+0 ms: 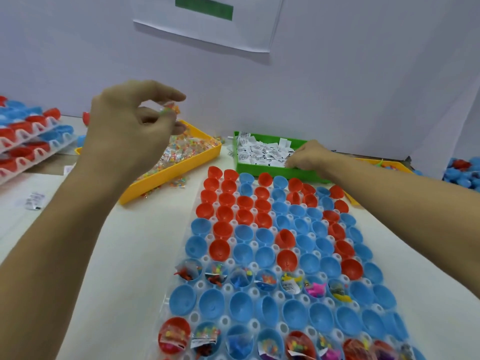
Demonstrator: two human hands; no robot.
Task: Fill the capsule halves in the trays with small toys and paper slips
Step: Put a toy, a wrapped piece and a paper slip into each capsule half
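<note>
Clear plastic tray (207,258), moulded in rows of round cups with small dimples between, lies lengthwise on the pale desk (124,255). It seats glossy half-sphere capsule halves (259,229), red and blue, open side up.

Nearest row of the tray: halves hold small clear packets of coloured beads, toys and paper slips. The next row is bare blue. The row beyond that is filled likewise. All halves past that row are bare.

Beyond the tray, left: shallow yellow bin (166,175), rectangular, heaped with crinkly clear bead packets (181,149); a few lie spilled on the desk beside it.

Left hand (130,120): raised above the yellow bin, fingers curled, fingertips pinching one bead packet.

Beyond the tray, right: green bin (262,168) of small white printed paper slips (259,152).

Right hand (309,155): knuckles up, fingers bent down into the slips; whether it grips any, cannot tell.

Far left of the tray: stacked trays (28,141) of red and blue halves.
</note>
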